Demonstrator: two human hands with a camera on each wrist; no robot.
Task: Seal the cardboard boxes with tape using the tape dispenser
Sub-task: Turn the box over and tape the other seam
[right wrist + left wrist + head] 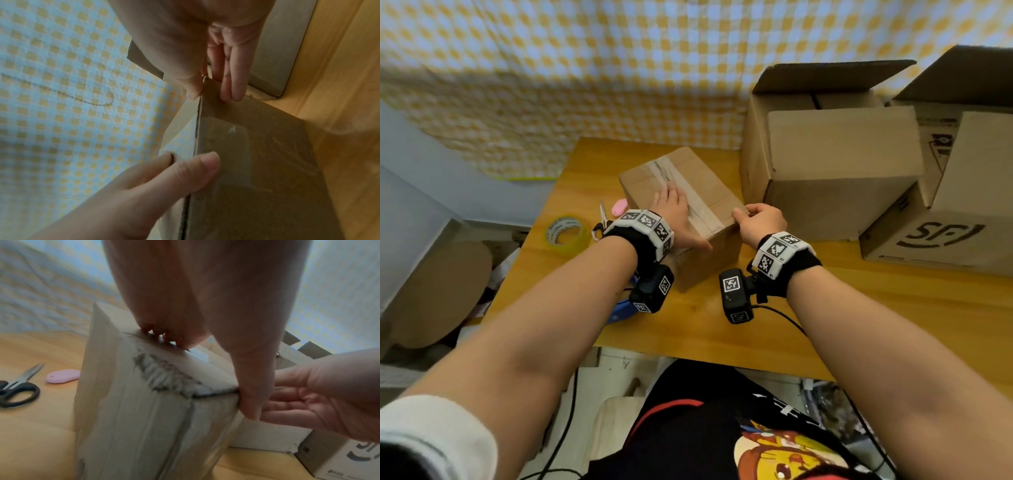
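Observation:
A small cardboard box (pixel 709 192) stands mid-table with a clear tape strip (pixel 688 192) along its top seam. My left hand (pixel 675 213) lies flat on the tape, fingers straight, with the thumb (pixel 255 386) down over the near top edge. My right hand (pixel 758 219) pinches the box's right top corner, thumb (pixel 193 91) on top and fingers (pixel 228 84) on the side face. A yellow tape roll (pixel 567 235) lies at the left. A blue plastic piece (pixel 619 310), mostly hidden under my left wrist, may be the dispenser.
A large open cardboard box (pixel 835 171) stands close to the right, and a printed box (pixel 941 233) lies beside it. Scissors (pixel 18 387) and a small pink object (pixel 62 376) lie left of the small box. A checked cloth (pixel 585 68) hangs behind the table.

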